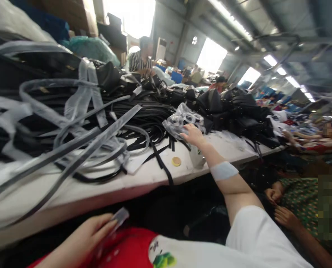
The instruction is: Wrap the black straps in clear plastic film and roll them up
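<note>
My left hand (100, 229) is low in front of my body, fingers closed on a short piece of greyish, translucent plastic (120, 216). Its exact kind is blurred. My right hand (194, 135) reaches across the white table (152, 176) to a crumpled clear plastic bag (179, 118) with pale, ring-like pieces inside. The fingers are apart at the bag's near side, and I see nothing held in them. Left of the bag lies a heap of long black straps (143, 109). Several plastic-wrapped straps (99, 147) loop over it and hang past the table's front edge.
A round yellow-rimmed disc (176, 161) lies near the table edge. Black bags (238, 111) are piled to the right. At right, a person in a green patterned garment (300, 193) sits close, hands together. Other people are farther back.
</note>
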